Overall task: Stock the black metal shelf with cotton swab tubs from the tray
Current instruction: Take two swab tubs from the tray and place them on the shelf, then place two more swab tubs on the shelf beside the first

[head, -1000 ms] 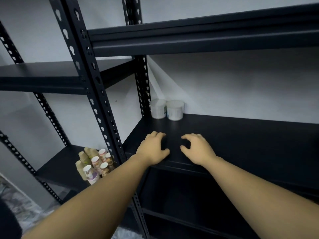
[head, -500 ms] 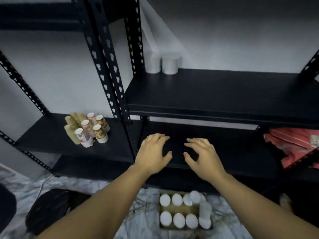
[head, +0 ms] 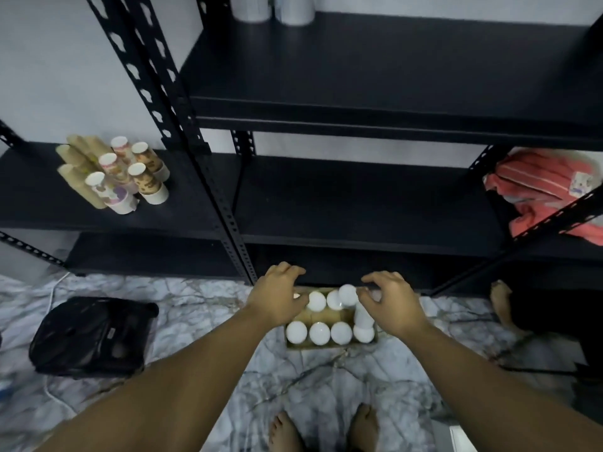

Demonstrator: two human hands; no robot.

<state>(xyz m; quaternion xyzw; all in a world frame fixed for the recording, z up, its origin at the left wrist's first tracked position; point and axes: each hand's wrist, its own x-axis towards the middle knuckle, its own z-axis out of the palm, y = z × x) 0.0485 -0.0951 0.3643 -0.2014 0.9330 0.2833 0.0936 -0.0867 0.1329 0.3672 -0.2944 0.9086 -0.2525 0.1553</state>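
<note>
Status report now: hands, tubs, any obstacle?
Left hand and right hand open above tray. Tubs not gripped yet. No obstacle seen.

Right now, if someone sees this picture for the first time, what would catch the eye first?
Most likely the two hands, the left hand and right hand, reaching down over a tray of white-lidded cotton swab tubs on the marble floor. Behind them stands the black metal shelf, with two tubs already at the back of the upper board. A cluster of paper cups sits on the shelf to the left.
</note>
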